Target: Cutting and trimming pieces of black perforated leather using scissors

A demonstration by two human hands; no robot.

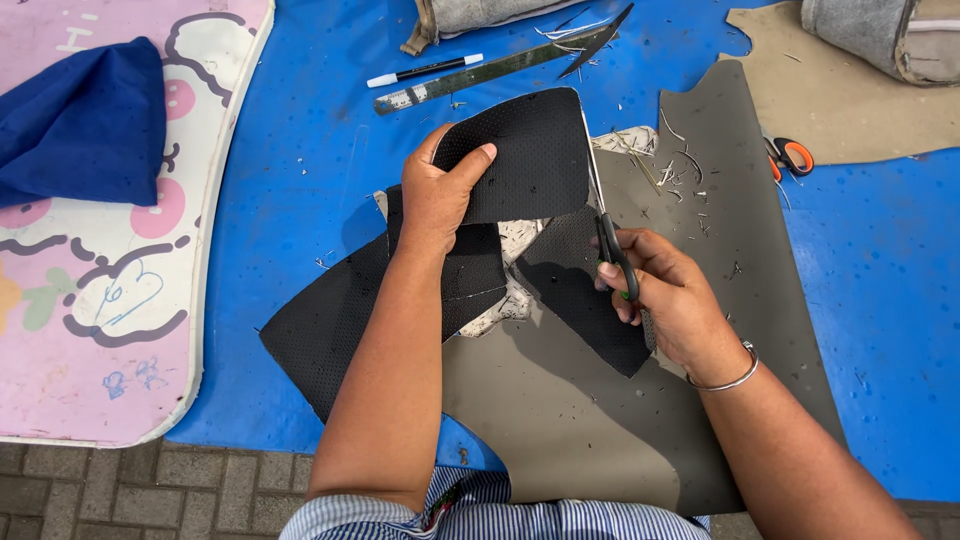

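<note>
Nearest, a grey leatherette sheet (590, 420) lies flat on the blue tarp (880, 300) over brick paving, with black perforated offcuts (330, 330) spread across its left part. Above it the right hand (675, 300) has its grip clenched through the handles of black scissors (608, 235), whose blades point away along the right edge of a black perforated piece (525, 150). The left hand (440, 200) holds that piece up off the sheet, its grip pinching the left side, thumb on top. The piece sits in the middle of the scene, just left of the scissors and touching the blades. To the left lies a pink patterned mat (100, 330) with a folded blue cloth (85, 120) on it. Farther off, orange-handled scissors (790, 155) rest to the right among trimmings; a metal ruler (480, 72) and a pen (425, 70) lie at the far middle, with grey fabric rolls (880, 35) beyond.
</note>
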